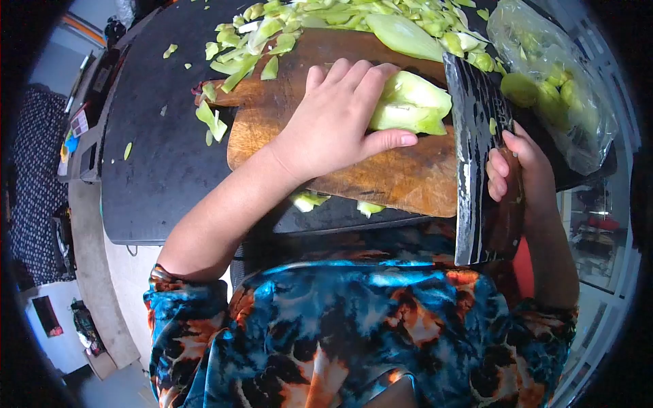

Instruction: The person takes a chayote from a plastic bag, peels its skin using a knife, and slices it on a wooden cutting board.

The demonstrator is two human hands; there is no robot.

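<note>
My left hand [340, 112] is wrapped over a pale green peeled chunk of produce [411, 105], its kind unclear, pressing it on the wooden cutting board [401, 187]. The chunk's cut end faces right. My right hand [520, 166] grips a broad dark cleaver [473, 170] from its right side, fingertips showing on the blade's face. Wet-looking white streaks run down the blade, which stands just right of the chunk, over the board's right end. I cannot make out the cleaver's handle. Pale green slices [269, 34] are heaped behind the board.
A clear plastic bag [585, 129] with several round green pieces lies at the right of the black table [163, 177]. One larger pale piece [405, 37] rests on the heap. Scraps [309, 200] lie at the board's near edge, more [211, 122] to its left.
</note>
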